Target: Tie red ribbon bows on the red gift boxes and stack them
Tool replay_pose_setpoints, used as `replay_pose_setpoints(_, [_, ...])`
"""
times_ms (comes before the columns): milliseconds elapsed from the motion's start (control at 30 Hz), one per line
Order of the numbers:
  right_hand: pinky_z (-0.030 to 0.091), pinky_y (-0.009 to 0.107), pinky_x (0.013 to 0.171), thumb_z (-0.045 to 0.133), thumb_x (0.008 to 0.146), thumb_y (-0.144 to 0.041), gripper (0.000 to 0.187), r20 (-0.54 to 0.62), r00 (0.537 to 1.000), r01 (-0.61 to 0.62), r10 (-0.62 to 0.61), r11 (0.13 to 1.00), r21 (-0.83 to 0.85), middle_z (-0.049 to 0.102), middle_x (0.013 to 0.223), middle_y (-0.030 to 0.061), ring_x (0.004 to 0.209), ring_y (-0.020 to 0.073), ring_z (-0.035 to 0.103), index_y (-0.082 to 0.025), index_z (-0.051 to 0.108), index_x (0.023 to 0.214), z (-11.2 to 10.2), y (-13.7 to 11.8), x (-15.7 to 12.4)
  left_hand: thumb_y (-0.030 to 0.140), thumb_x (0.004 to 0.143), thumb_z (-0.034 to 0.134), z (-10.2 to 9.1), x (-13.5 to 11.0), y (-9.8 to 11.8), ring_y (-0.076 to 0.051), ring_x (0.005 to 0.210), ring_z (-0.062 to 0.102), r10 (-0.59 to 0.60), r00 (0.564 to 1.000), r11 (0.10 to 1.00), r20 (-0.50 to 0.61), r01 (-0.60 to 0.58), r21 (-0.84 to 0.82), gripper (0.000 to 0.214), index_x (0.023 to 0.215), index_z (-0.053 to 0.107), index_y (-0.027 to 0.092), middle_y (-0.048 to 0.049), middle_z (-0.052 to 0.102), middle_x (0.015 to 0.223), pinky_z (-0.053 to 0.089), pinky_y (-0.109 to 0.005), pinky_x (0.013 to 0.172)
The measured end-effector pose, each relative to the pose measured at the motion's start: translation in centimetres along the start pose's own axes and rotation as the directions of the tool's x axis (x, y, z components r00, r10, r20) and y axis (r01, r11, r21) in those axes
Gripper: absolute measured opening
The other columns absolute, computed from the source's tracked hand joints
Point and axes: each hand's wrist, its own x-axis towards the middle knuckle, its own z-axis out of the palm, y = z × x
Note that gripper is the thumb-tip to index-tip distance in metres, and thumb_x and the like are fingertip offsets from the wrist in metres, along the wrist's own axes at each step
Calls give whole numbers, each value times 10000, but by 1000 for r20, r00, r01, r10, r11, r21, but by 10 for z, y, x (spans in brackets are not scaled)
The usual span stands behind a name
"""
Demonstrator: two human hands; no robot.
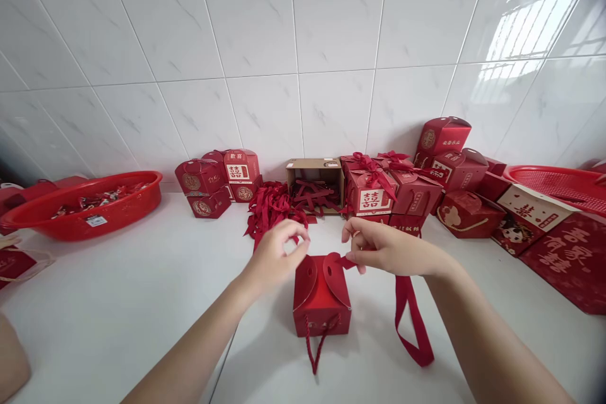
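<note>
A small red gift box [321, 303] with curved top flaps and a red cord handle stands on the white counter [142, 303] in front of me. My right hand [384, 246] pinches a red ribbon [413, 322] at the box's top right flap; the ribbon's long loop hangs down onto the counter to the right of the box. My left hand [277, 255] hovers just above the box's top left, with thumb and fingertips pinched together; whether it holds a ribbon end I cannot make out.
A pile of red ribbons [272, 208] spills from an open cardboard box [315, 183] at the wall. Finished red boxes [218, 183] stand at left and right [379, 192]. A red basin [85, 205] sits far left, a red basket [563, 186] far right.
</note>
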Motion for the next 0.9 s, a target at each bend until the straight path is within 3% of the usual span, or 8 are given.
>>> replay_pose_setpoints(100, [324,237,555,520,844,-230,158,31,999,-19,17,998,59,599,674,-39,604,111,414,-237,444,983,2,1,6,210,814,527,9,-17,2,-212,1162,519,-20,980,996,197,37,-81,106,864,606,261,-7,599,1130,409,-369,994])
replay_pose_setpoints(233, [276,221,511,509,827,-191,150,51,997,-55,51,995,81,563,648,-59,559,92,341,-236,439,951,6,-2,11,247,781,588,17,-25,1,-263,1273,434,-40,961,992,273,71,-107,123,896,633,255,-46,518,1294,346,-440,1070])
replay_pose_setpoints(367, [252,214,469,506,812,-182,166,74,992,-109,105,992,55,560,638,-62,532,88,318,-232,437,954,10,-3,14,284,773,622,26,-28,-4,-270,1276,437,-47,965,981,256,93,-169,225,994,648,251,-76,487,1334,348,-448,1078])
replay_pose_setpoints(533, [233,205,437,501,791,-171,181,92,990,-112,108,993,44,563,641,-53,512,83,311,-228,449,955,11,-3,14,231,791,586,35,-30,-2,-287,1280,432,-87,979,968,183,126,-216,142,889,688,238,-81,549,1262,350,-475,1066])
replay_pose_setpoints(900, [246,200,435,509,775,-163,197,55,991,-128,125,991,48,550,617,-54,514,85,324,-222,457,955,11,0,16,209,787,579,38,-31,1,-259,1235,468,-102,972,937,214,166,-308,157,896,689,234,-84,538,1253,356,-454,1060])
